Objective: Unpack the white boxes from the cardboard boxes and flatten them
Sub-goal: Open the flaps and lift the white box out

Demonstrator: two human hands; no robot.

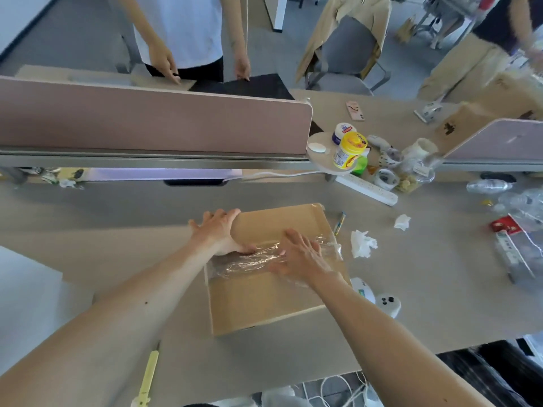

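A closed brown cardboard box (264,301) lies on the grey desk in front of me, with a band of crinkled clear tape (244,264) across its top seam. My left hand (219,230) rests flat on the box's far left corner, fingers spread over the edge, thumb on the tape. My right hand (302,255) lies on the tape with straight fingers pointing left. No white boxes are visible.
A yellow box cutter (148,377) lies near the desk's front edge. Crumpled tissues (363,243), a white controller (388,304), a power strip (367,188), jars and plastic bottles clutter the right side. A pink divider (147,121) stands behind, with people beyond it.
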